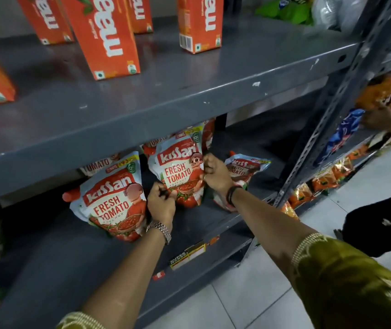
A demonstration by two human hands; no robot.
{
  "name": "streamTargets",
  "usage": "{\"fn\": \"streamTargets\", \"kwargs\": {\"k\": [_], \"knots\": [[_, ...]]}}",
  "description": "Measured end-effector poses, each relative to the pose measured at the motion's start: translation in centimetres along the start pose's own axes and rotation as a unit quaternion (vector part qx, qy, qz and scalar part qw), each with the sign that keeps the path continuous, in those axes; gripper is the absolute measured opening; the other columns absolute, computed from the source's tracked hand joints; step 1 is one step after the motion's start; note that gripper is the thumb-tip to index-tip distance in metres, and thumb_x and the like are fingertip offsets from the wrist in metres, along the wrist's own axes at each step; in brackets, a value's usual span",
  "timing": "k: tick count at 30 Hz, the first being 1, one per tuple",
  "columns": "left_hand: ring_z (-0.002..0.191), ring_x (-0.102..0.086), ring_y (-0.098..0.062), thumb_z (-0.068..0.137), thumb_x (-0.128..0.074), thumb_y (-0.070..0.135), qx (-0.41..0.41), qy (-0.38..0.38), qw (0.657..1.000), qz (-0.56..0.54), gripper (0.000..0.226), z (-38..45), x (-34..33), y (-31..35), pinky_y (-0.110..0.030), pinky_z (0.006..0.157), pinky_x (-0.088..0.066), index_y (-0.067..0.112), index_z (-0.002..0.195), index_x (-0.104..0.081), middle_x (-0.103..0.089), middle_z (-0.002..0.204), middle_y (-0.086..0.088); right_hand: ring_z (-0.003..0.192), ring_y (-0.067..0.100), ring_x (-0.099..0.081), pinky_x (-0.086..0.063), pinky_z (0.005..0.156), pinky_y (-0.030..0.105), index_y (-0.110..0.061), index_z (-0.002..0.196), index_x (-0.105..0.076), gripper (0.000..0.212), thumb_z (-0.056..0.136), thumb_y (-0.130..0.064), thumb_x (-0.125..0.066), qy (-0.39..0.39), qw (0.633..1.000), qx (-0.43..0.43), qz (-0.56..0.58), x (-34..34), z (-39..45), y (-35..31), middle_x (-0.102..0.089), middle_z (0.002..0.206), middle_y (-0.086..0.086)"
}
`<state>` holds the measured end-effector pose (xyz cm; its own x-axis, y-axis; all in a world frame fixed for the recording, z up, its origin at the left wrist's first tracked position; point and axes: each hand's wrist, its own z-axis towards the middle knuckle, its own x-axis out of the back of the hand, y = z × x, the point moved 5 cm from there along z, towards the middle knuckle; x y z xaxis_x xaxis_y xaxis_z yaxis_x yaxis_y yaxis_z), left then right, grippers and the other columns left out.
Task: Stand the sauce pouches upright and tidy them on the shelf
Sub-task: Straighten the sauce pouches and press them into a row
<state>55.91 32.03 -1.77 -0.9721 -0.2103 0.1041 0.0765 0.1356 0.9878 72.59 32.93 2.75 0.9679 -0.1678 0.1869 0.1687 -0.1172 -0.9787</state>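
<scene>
Several white-and-red tomato ketchup pouches stand on the grey lower shelf (196, 224). The middle pouch (177, 169) stands upright with both my hands on it. My left hand (161, 203) pinches its lower left edge, and my right hand (214, 172) grips its right edge. Another pouch (112, 200) leans upright just left of my left hand, its red cap pointing left. A third pouch (241, 172) lies tilted on its side behind my right wrist. More pouches stand behind, partly hidden under the upper shelf.
Orange juice cartons (104, 36) stand on the upper shelf (189, 96). A slotted metal upright (327, 129) bounds the bay on the right, with snack packets (322, 181) beyond it. Another person's hand (379, 119) reaches into that neighbouring shelf. Tiled floor lies below right.
</scene>
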Motion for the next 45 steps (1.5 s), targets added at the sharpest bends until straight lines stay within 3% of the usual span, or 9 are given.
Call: {"fn": "streamTargets", "kwargs": {"k": [5, 10, 16, 20, 24, 28, 36, 41, 45], "knots": [[0.101, -0.062, -0.026, 0.075, -0.067, -0.008, 0.0, 0.001, 1.0, 0.026, 0.032, -1.0, -0.4, -0.6, -0.035, 0.088, -0.051, 0.019, 0.078, -0.051, -0.063, 0.099, -0.01, 0.109, 0.028, -0.062, -0.053, 0.093, 0.045, -0.024, 0.1, -0.046, 0.036, 0.07, -0.008, -0.057, -0.043, 0.996, -0.001, -0.079, 0.9, 0.1, -0.3, -0.065, 0.116, 0.013], [0.118, -0.054, -0.028, 0.078, -0.067, -0.004, 0.043, 0.023, 0.999, 0.009, 0.044, -2.7, -0.9, -0.9, -0.035, 0.094, -0.048, 0.005, 0.118, -0.053, -0.058, 0.126, -0.014, 0.104, 0.017, -0.055, -0.05, 0.082, 0.021, -0.004, 0.123, -0.047, 0.045, 0.08, 0.006, -0.055, -0.025, 0.995, -0.017, -0.091, 5.6, 0.1, -0.3, -0.061, 0.119, 0.01], [0.084, -0.057, -0.011, 0.085, -0.062, 0.003, 0.141, -0.037, 0.989, -0.021, 0.016, -8.9, -5.5, -3.2, -0.031, 0.082, -0.053, 0.01, 0.099, -0.057, -0.062, 0.101, -0.007, 0.105, 0.035, -0.064, -0.048, 0.085, 0.034, -0.004, 0.111, -0.063, 0.028, 0.089, -0.014, -0.049, 0.081, 0.951, -0.073, -0.291, 14.3, -1.0, 2.0, -0.069, 0.112, 0.018], [0.115, -0.055, -0.025, 0.096, -0.045, 0.025, 0.181, -0.096, 0.978, -0.046, 0.032, -7.6, -10.2, -1.6, -0.033, 0.09, -0.048, 0.012, 0.125, -0.05, -0.054, 0.124, -0.007, 0.074, 0.025, -0.061, -0.052, 0.06, 0.033, 0.003, 0.127, -0.048, 0.048, 0.093, -0.029, -0.051, 0.006, 0.948, -0.316, 0.03, 13.7, -2.2, 7.1, -0.059, 0.084, 0.013], [0.112, -0.051, -0.028, 0.094, -0.037, 0.021, 0.259, -0.005, 0.958, -0.125, 0.027, -6.3, -12.9, -0.3, -0.039, 0.095, -0.04, 0.013, 0.118, -0.048, -0.052, 0.136, -0.015, 0.11, 0.03, -0.056, -0.048, 0.09, 0.041, 0.005, 0.122, -0.049, 0.042, 0.092, -0.025, -0.052, -0.028, 0.902, -0.359, 0.238, 12.7, -1.1, 8.8, -0.057, 0.11, 0.018], [0.125, -0.048, -0.033, 0.095, -0.032, 0.025, 0.262, 0.016, 0.954, -0.146, 0.038, -6.9, -13.3, -1.3, -0.042, 0.097, -0.042, 0.016, 0.13, -0.043, -0.046, 0.143, -0.017, 0.073, 0.02, -0.052, -0.043, 0.099, 0.044, -0.012, 0.085, -0.055, 0.034, 0.091, -0.043, -0.045, -0.049, 0.894, -0.362, 0.261, 12.8, 0.5, 9.1, -0.054, 0.077, 0.006], [0.074, -0.066, -0.027, 0.093, -0.048, 0.036, 0.243, -0.088, 0.966, -0.026, 0.035, -7.6, -15.4, -2.7, -0.029, 0.05, -0.059, 0.006, 0.11, -0.056, -0.063, 0.104, -0.021, 0.039, 0.02, -0.059, -0.044, 0.033, 0.019, -0.008, 0.067, -0.055, 0.03, 0.094, -0.018, -0.044, -0.024, 0.932, -0.332, 0.147, 14.8, 1.8, 9.4, -0.062, 0.057, 0.009], [0.072, -0.065, -0.019, 0.096, -0.046, 0.014, 0.107, -0.09, 0.989, 0.051, 0.019, -6.7, -16.1, -0.5, -0.02, 0.053, -0.057, 0.007, 0.093, -0.063, -0.065, 0.092, -0.017, 0.08, 0.024, -0.066, -0.058, 0.065, 0.032, -0.021, 0.084, -0.056, 0.009, 0.092, -0.019, -0.052, 0.013, 0.966, -0.212, 0.149, 15.2, 1.9, 8.3, -0.067, 0.09, 0.008], [0.078, -0.062, -0.016, 0.096, -0.045, 0.013, 0.015, -0.031, 0.999, 0.01, 0.016, -5.8, -16.4, 2.3, -0.016, 0.057, -0.055, 0.016, 0.094, -0.06, -0.064, 0.087, -0.005, 0.074, 0.02, -0.06, -0.048, 0.042, 0.016, -0.023, 0.084, -0.051, 0.018, 0.095, -0.01, -0.046, 0.033, 0.989, -0.026, 0.14, 16.1, 2.8, 4.2, -0.064, 0.094, 0.009]]}}
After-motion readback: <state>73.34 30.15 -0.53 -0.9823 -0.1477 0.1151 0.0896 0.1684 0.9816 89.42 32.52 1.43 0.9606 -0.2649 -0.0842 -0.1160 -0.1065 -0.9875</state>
